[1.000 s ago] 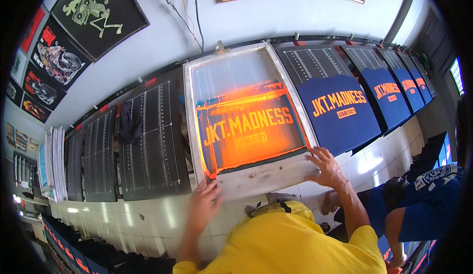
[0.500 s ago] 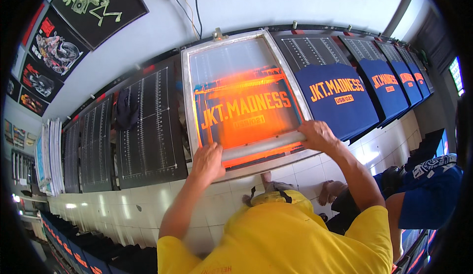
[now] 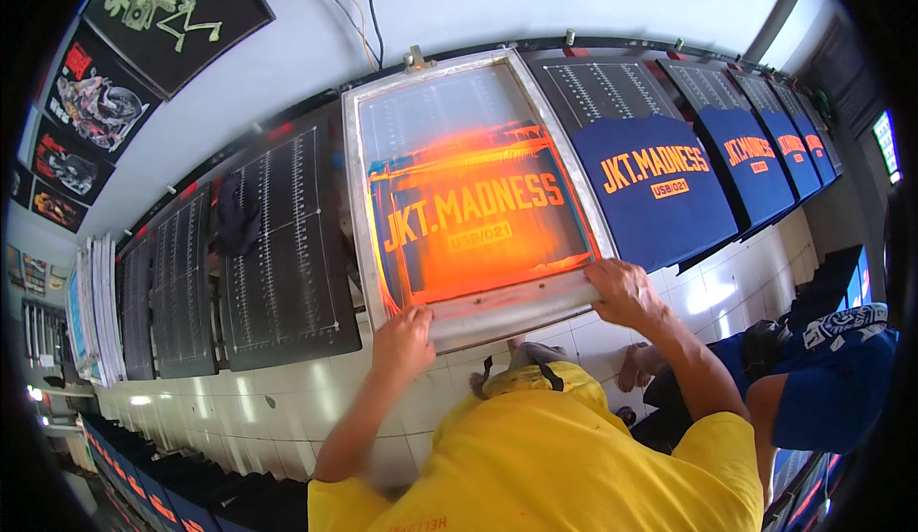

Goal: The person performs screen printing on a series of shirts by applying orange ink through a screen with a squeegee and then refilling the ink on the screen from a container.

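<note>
A silk-screen frame (image 3: 355,188) with a metal rim lies over one station of a long row. Its mesh (image 3: 430,111) is bare and greyish at the far part; bright orange ink (image 3: 483,257) covers the near part, where block lettering shows. Across the near end of the frame lies a pale grey squeegee (image 3: 502,298). At its left end are the closed fingers of my left hand (image 3: 405,341), while my right hand (image 3: 626,293) grips the right end. The squeegee's lower edge and what lies under the screen are mostly hidden.
Navy shirts (image 3: 660,188) with orange lettering lie on boards to the right. Dark ruled boards (image 3: 282,245) stand left, one bearing a dark cloth (image 3: 239,212). White screens (image 3: 96,312) lean at the far left. A person in blue (image 3: 822,379) is at the right.
Both hands and the squeegee have moved nearer to me, down to the frame's near end. The lettering on the mesh, including the small box under it, shows more clearly.
</note>
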Demonstrator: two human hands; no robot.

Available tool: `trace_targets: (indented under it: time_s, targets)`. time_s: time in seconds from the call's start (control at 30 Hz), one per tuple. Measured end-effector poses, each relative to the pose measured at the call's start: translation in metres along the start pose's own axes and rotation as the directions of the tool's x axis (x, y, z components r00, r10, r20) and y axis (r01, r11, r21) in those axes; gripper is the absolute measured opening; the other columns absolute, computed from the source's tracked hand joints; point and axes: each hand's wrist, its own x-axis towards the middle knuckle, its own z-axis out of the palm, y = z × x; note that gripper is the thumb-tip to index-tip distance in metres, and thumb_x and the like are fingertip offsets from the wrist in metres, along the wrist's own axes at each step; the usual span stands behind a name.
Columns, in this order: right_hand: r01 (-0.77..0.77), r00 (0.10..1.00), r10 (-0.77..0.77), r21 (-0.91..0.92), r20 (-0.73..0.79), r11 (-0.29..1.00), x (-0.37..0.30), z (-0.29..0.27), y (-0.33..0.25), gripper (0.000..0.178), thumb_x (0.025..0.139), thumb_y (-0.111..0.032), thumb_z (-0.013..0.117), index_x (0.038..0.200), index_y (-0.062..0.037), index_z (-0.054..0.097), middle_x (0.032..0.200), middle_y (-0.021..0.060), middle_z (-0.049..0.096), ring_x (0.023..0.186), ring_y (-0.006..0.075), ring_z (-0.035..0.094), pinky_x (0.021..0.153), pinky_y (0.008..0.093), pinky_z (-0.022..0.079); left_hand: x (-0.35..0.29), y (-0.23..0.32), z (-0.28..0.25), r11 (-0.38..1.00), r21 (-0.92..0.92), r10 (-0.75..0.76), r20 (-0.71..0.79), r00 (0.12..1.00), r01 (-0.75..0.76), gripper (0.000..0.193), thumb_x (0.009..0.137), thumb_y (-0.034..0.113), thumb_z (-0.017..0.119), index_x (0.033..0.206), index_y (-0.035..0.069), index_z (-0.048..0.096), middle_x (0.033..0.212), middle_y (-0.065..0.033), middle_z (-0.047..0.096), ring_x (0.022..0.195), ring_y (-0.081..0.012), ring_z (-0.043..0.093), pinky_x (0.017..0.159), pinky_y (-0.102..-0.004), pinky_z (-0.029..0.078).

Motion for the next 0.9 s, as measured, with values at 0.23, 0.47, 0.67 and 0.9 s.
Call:
trace_targets:
  time_s: [0.23,0.47,0.67,0.9]
  targets:
    - [0.062,0.985,-0.071,-0.063,-0.155,0.996,0.041,0.036,0.036,0.022,0.062,0.000,0.060,0.083,-0.0012,0.058,0.090,0.0101,0.061,0.086,0.0269,0.064,0.065,0.0358,0.056,0.043,-0.035,0.056,0.989,0.090,0.138,-0.285,0.949,-0.117,0.035,0.060,-0.003,0.063,0.095,0.003,0.063,0.106,-0.0118,0.066,0.095,-0.0273,0.066,0.078,-0.0358,0.054]
    - [0.088,0.990,-0.093,-0.052,-0.103,0.995,0.158,0.057,0.114,0.020,0.058,-0.004,0.062,0.077,-0.0034,0.055,0.083,0.0087,0.058,0.077,0.0258,0.062,0.061,0.0357,0.055,0.168,-0.081,0.046,0.986,0.146,0.122,-0.286,0.950,-0.083,0.030,0.064,-0.003,0.059,0.094,0.004,0.064,0.100,-0.0100,0.067,0.074,-0.0251,0.065,0.065,-0.0340,0.054]
    - [0.120,0.986,-0.133,-0.128,-0.098,0.985,0.256,0.063,0.169,0.019,0.062,-0.006,0.067,0.077,-0.0052,0.057,0.077,0.0077,0.058,0.073,0.0262,0.062,0.061,0.0384,0.053,0.254,-0.114,0.030,0.991,0.127,0.069,-0.247,0.967,-0.039,0.028,0.064,-0.003,0.060,0.091,0.004,0.064,0.091,-0.0104,0.066,0.071,-0.0276,0.066,0.062,-0.0368,0.054]
    - [0.034,0.996,-0.023,-0.135,0.080,0.990,0.292,0.037,0.168,0.013,0.073,-0.015,0.067,0.082,-0.0063,0.063,0.084,0.0102,0.065,0.084,0.0291,0.066,0.069,0.0405,0.054,0.279,-0.117,-0.004,0.996,0.087,-0.004,-0.168,0.986,0.019,0.025,0.067,-0.001,0.063,0.092,0.002,0.066,0.088,-0.0129,0.068,0.082,-0.0306,0.066,0.071,-0.0410,0.054]
